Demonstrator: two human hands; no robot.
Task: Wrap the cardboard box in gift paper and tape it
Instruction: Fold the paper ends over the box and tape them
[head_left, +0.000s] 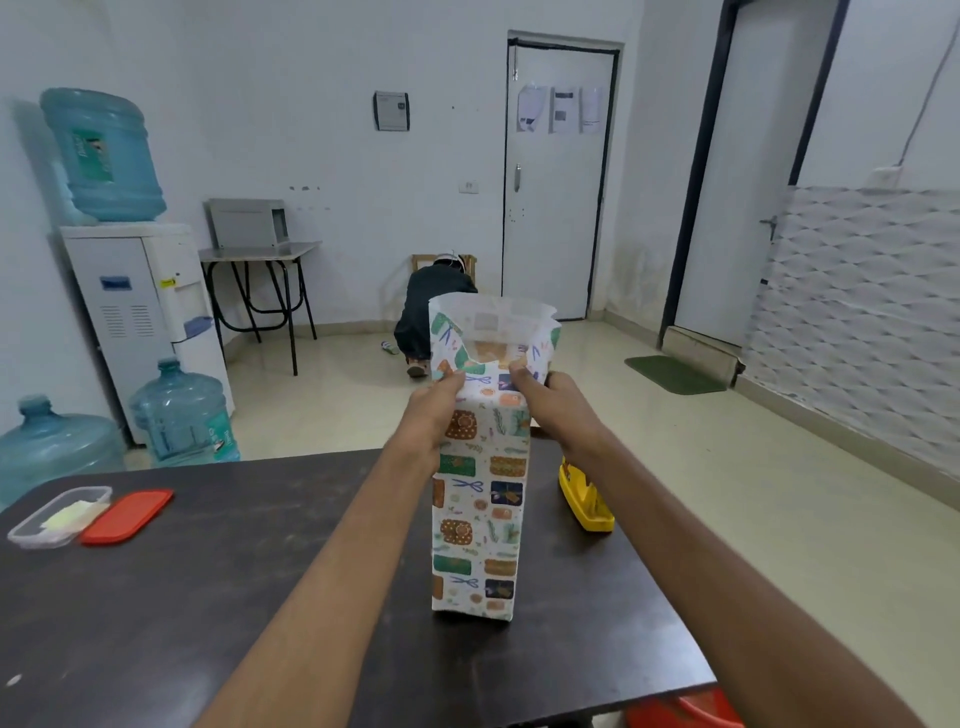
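standing upright on the dark desk (208, 597) in front of you is the cardboard box (491, 352), sleeved in patterned gift paper (480, 509). only a sliver of brown card shows down inside the open top. the paper rises past the box as a loose open tube, its white inner side facing you.

your left hand (434, 410) grips the paper at the upper left corner of the box, with thumb and fingers curled onto it. your right hand (550, 410) pinches the paper at the upper right corner in the same way. both hands sit just below the loose tube, one on each side of the box, with your forearms reaching up past its sides.

the base of the box stands nearer the desk's right edge than its left, set back from the near edge. a yellow tape dispenser (584, 499) lies just right of the box, partly under your right forearm and close to that right edge. to the left, a wide stretch of desk top runs out to a clear container (57, 514) and a red lid (127, 517), which lie side by side near the far left corner, well apart from the box.
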